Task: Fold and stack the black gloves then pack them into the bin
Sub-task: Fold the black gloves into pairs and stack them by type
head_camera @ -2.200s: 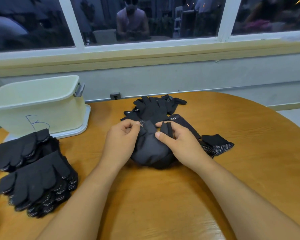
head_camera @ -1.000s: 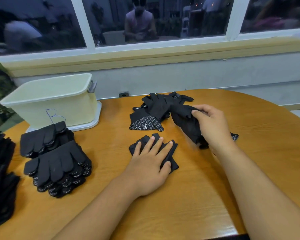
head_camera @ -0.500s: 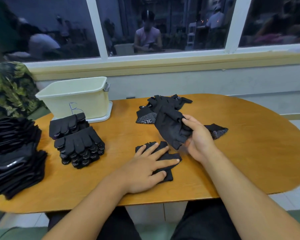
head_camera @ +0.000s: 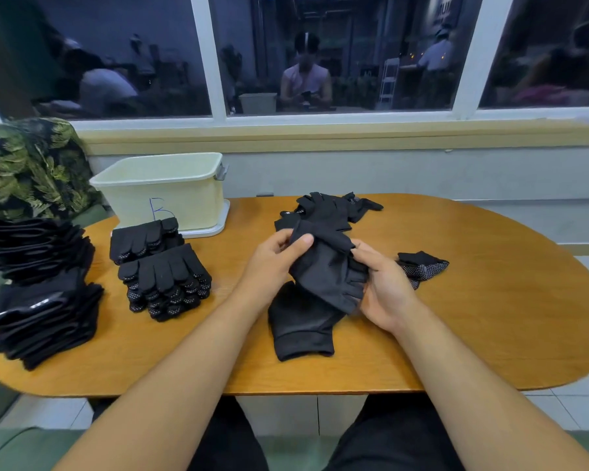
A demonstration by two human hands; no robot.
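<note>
Both hands hold one black glove [head_camera: 327, 270] above the table's middle. My left hand [head_camera: 276, 260] pinches its upper edge between thumb and fingers; my right hand [head_camera: 381, 287] cups and grips its right side. Under it a flattened black glove [head_camera: 300, 328] lies on the wooden table [head_camera: 490, 317]. A loose heap of black gloves [head_camera: 327, 210] sits behind the hands. One dotted glove [head_camera: 422, 266] lies to the right. Two stacks of folded gloves [head_camera: 164, 277] stand left of centre. The cream bin [head_camera: 164, 188] stands at the back left, marked with a blue letter.
A large pile of black gloves [head_camera: 38, 287] fills the table's left end. Leaf-patterned cloth [head_camera: 31, 164] lies behind it. The table's near edge runs just in front of my lap. A wall and window sill [head_camera: 320, 134] close off the far side.
My left hand lifted off the flattened glove and took hold of the glove my right hand carried. That glove came from the heap toward the table's middle. The camera tilted back.
</note>
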